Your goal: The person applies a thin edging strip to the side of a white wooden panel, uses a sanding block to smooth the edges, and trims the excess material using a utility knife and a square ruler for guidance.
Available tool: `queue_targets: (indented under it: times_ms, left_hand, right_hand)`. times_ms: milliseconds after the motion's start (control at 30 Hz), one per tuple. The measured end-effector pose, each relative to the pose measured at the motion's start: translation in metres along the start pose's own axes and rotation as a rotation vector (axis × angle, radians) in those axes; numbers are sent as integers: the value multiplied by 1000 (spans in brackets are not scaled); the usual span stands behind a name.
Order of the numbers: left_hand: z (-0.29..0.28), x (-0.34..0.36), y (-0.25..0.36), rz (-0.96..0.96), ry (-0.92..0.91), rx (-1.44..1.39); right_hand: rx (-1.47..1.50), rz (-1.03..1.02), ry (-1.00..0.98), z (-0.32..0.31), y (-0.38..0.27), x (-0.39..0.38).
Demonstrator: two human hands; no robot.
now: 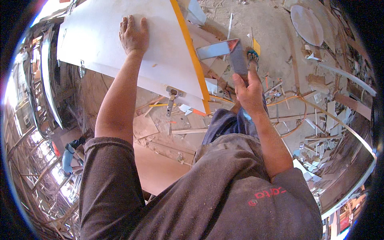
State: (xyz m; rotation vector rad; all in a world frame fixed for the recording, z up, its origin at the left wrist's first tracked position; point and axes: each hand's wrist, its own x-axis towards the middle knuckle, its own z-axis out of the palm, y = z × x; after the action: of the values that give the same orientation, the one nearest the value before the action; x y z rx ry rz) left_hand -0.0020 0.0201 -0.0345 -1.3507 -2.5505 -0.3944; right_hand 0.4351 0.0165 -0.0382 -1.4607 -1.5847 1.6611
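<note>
My left hand [134, 37] lies flat with fingers stretched out on a large white panel [100, 28]. A yellow strip [192, 60] runs down the panel's right edge. Two metal hinges show on its near side: one hinge [175, 94] close to the yellow corner, another hinge [82, 69] further left. To the right of the panel, my right hand [250, 94] grips the lower end of a grey flat block [239, 60] with a reddish patch at its top. A pale bluish strip [215, 50] appears beside the block; whether they are joined I cannot tell.
Offcuts and scraps litter the dusty floor [276, 36], with an oval pale board [307, 25] at the far right. A yellowish hose [303, 108] curves across the right side. A brown board [160, 164] lies below the panel. Another person [70, 158] is at the left.
</note>
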Motion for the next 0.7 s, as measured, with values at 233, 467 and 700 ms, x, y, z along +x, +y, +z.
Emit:
queue_targets:
  times_ms: [233, 467, 700]
  left_hand:
    - [-2, 2, 2, 11, -10, -11]
    - [2, 2, -4, 24, 3, -9]
    - [5, 6, -9, 58, 5, 11]
  right_hand:
    - [-265, -447, 193, 5, 15, 4]
    - [-12, -45, 9, 6, 15, -19]
    - [-59, -9, -18, -1, 18, -33]
